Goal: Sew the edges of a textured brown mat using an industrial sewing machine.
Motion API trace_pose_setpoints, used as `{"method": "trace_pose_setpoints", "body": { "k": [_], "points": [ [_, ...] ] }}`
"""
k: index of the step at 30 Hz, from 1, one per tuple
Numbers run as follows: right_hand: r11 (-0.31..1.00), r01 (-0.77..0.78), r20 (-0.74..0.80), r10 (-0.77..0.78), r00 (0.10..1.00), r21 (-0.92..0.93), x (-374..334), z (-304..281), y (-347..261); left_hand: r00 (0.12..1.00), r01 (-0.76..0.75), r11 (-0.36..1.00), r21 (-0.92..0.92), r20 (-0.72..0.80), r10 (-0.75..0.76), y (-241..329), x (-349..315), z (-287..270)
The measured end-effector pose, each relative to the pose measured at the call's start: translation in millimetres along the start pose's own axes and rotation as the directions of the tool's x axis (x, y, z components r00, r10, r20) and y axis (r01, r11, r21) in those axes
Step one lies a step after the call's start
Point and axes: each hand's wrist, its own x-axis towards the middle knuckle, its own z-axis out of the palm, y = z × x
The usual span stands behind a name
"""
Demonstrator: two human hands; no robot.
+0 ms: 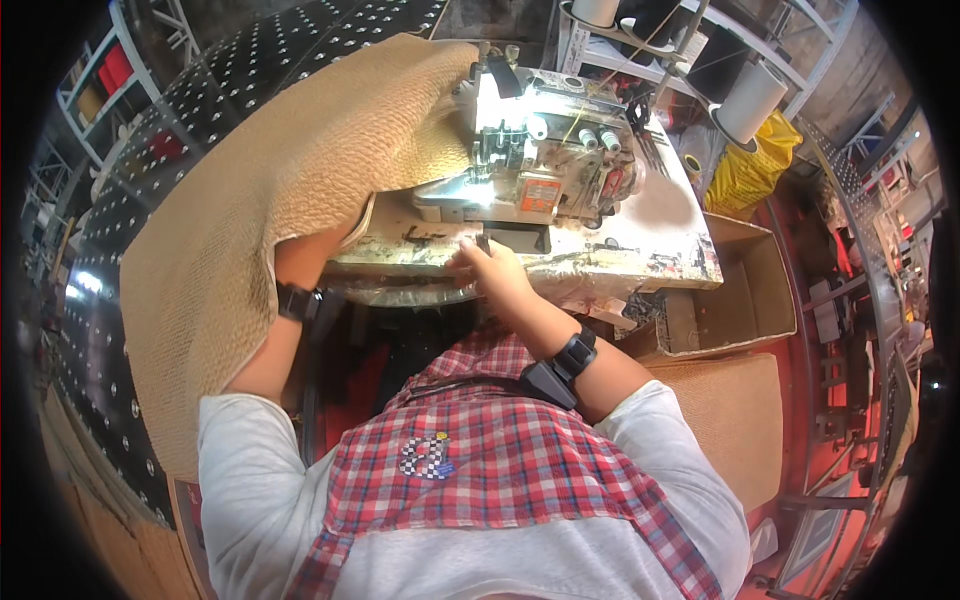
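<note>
A large tan woven mat [330, 130] drapes from the sewing machine [560, 150] over the left side of the table and down past my left arm. Its far right part lies at the lit needle area. My left hand [308, 255] reaches beneath the mat's near edge, so its fingers are hidden. In front of the machine, my right hand [490, 270] is at the table's near edge with its fingers curled. A small dark piece shows at those fingers, too small to name. The hand is apart from the mat.
The worn machine table [655, 240] has a cardboard box [765, 285] at its right. Another tan mat [725, 420] lies below that box. White thread cones [752, 100] stand at the back right above a yellow bag [760, 160]. A black dotted surface [230, 80] extends behind and left.
</note>
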Motion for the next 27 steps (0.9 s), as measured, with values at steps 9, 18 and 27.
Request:
{"method": "trace_pose_setpoints", "body": {
  "k": [9, 18, 27],
  "points": [
    [0.767, -0.192, 0.065, 0.193, 0.979, 0.612, 33, 22, -4, 0.787, 0.603, 0.326, -0.728, 0.477, -0.391, 124, -131, -37],
    [0.954, 0.271, 0.058, -0.265, 0.962, -0.128, 9, -15, 15, 0.407, 0.563, -0.204, -0.801, 0.483, -0.776, 55, -199, -130],
    [0.942, -0.334, -0.121, 0.333, 0.935, 0.01, 6, -6, 4, 0.415, 0.666, 0.276, -0.693, 0.037, -0.909, -133, -163, -150]
  ]
}}
